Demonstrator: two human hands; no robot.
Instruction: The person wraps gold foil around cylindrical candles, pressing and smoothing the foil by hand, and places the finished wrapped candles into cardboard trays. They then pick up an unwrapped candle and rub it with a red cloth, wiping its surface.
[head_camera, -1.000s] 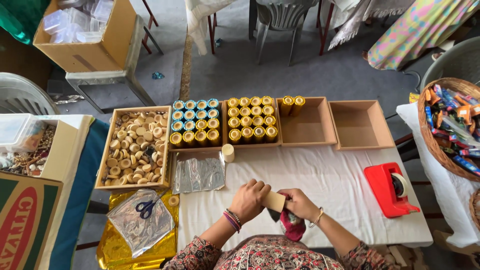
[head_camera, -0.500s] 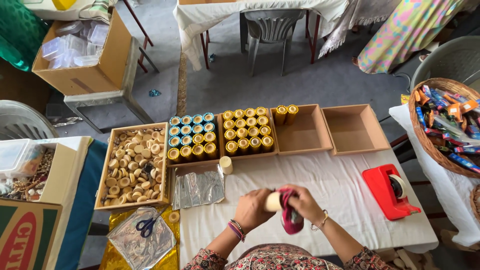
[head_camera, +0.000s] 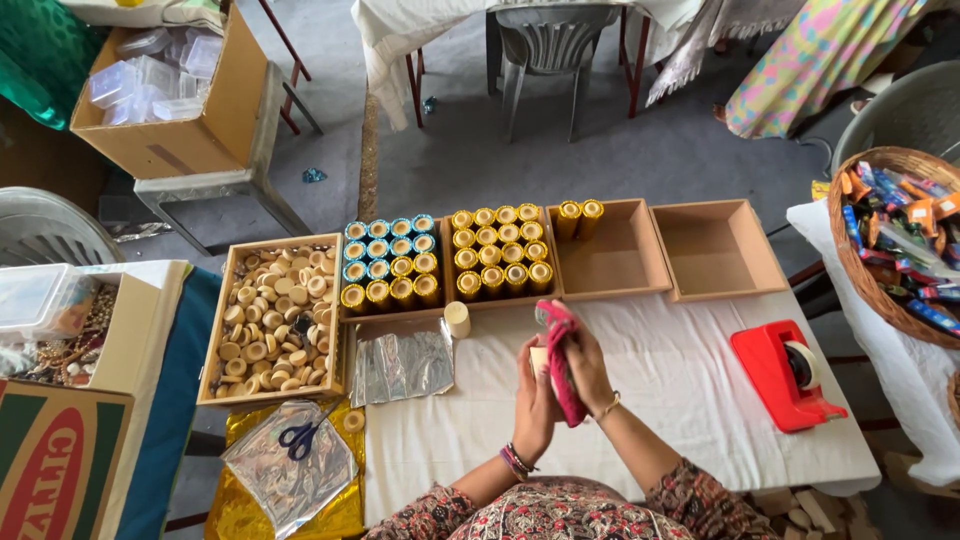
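A: Both hands have risen toward frame centre; our left hand (head_camera: 537, 392) cups the small cream cylinder (head_camera: 541, 360), and right hand (head_camera: 580, 365) fingers press the pink cloth (head_camera: 561, 362) against it.

B: Progress? We count two trays of finished cylinders (head_camera: 445, 258), a third tray (head_camera: 610, 250) holding two, and the fourth tray (head_camera: 722, 248) still to fill.

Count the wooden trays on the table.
4: one of loose caps at far left, one of blue and gold rolls, one holding two rolls, one empty at right.
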